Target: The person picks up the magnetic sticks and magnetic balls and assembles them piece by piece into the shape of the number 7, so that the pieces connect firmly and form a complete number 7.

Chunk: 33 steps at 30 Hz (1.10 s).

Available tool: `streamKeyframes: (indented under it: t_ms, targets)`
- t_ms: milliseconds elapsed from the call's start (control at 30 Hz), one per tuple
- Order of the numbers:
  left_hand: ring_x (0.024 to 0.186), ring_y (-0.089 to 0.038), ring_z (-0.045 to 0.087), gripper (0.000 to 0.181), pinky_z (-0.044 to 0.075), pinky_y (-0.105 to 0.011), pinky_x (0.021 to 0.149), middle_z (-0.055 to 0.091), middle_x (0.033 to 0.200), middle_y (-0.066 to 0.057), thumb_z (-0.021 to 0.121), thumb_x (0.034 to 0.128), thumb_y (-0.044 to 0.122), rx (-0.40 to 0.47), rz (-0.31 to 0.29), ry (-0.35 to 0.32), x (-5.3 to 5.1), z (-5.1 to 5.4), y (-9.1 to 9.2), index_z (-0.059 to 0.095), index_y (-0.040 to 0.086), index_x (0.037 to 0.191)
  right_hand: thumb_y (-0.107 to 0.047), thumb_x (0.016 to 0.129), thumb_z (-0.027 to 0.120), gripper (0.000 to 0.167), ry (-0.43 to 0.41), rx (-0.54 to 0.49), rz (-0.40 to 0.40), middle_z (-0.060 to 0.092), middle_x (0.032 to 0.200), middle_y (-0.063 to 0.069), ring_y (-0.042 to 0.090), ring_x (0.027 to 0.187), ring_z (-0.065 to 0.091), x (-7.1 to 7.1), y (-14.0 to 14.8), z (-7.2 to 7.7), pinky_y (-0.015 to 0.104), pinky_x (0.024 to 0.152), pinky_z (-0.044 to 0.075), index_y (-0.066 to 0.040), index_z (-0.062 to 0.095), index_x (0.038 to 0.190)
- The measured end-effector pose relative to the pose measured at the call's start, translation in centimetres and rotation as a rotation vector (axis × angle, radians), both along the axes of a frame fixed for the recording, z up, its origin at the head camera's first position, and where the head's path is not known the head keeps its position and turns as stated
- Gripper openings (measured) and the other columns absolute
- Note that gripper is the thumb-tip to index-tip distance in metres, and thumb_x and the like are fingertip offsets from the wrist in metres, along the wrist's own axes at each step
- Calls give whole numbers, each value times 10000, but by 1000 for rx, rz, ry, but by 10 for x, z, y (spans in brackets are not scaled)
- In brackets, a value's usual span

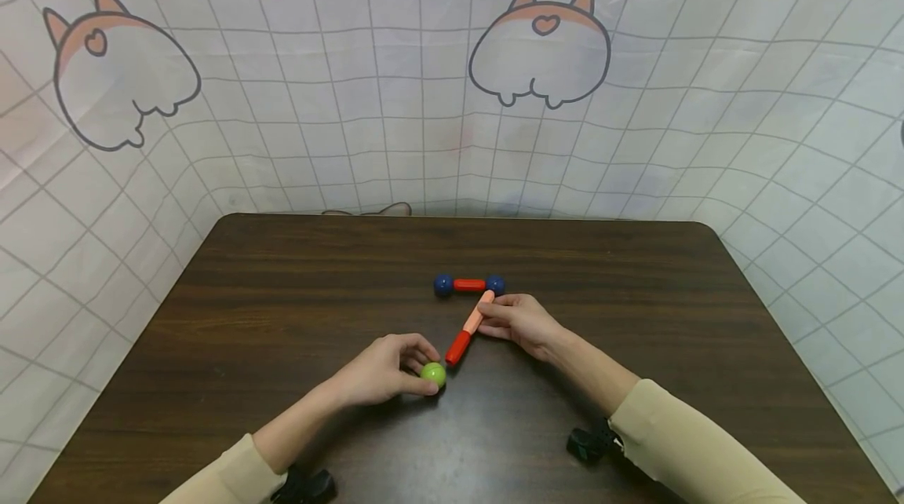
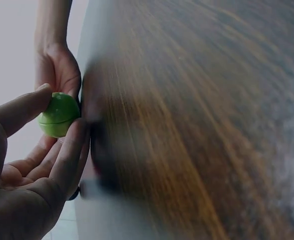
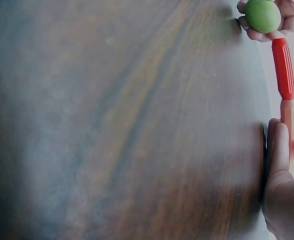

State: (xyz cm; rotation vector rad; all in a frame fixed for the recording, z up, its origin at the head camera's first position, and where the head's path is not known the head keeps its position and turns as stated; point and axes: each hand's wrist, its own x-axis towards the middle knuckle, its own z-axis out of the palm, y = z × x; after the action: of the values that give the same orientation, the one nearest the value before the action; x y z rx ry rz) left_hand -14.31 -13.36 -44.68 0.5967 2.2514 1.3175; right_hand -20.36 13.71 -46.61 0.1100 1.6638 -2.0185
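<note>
In the head view my left hand (image 1: 391, 369) pinches a green ball (image 1: 434, 374) between thumb and fingers, close to the tabletop. A seam around the ball (image 2: 59, 115) shows in the left wrist view. My right hand (image 1: 521, 323) pinches a salmon-coloured rod (image 1: 475, 321). A red rod (image 1: 458, 348) is joined end to end with it and points towards the green ball, with a small gap seen from the head. Just beyond, two dark blue balls (image 1: 443, 285) sit at either end of another red rod (image 1: 469, 284). The salmon rod's far end lies at the right blue ball (image 1: 495, 284); whether they touch I cannot tell.
The dark wooden table (image 1: 297, 276) runs back to a white gridded cloth (image 1: 367, 111) with cartoon animal prints. A thin cable (image 1: 384, 209) lies behind the table's far edge. Black wrist devices (image 1: 589, 445) sit under both sleeves.
</note>
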Motion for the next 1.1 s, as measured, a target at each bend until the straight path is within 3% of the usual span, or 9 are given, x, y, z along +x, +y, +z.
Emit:
streamKeyframes:
  t_ms: [400, 1100]
  targets:
    - [941, -150, 662, 324, 518, -386, 883, 694, 1020, 7, 851, 874, 211, -11, 44, 38, 1, 0, 6, 662, 85, 1104, -35, 1045, 589, 334, -3, -4, 4, 642, 1028, 140, 164, 912, 704, 0, 0, -1, 317, 877, 558, 196, 517, 1276]
    - [919, -151, 667, 310, 522, -365, 857, 688, 988, 28, 847, 880, 206, 13, 44, 42, 4, 2, 9, 641, 111, 1092, -37, 1048, 583, 374, -7, -2, 7, 658, 1040, 156, 169, 913, 705, 1, 0, 2, 316, 875, 559, 214, 496, 1311]
